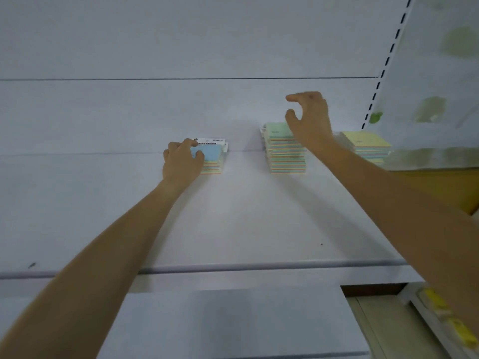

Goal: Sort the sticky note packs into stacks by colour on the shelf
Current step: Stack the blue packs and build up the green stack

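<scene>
Matt white shelf (233,216), paper packs (287,156)

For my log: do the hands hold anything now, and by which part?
Left hand grips the blue-topped square sticky note pack by its left edge; right hand holds nothing.

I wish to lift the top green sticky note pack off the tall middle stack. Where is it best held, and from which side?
Pinch its left and right edges from above. The flat square green sticky note pack lies atop the tall stack, so only its top and thin sides are free. The right hand hovers over it.
</scene>
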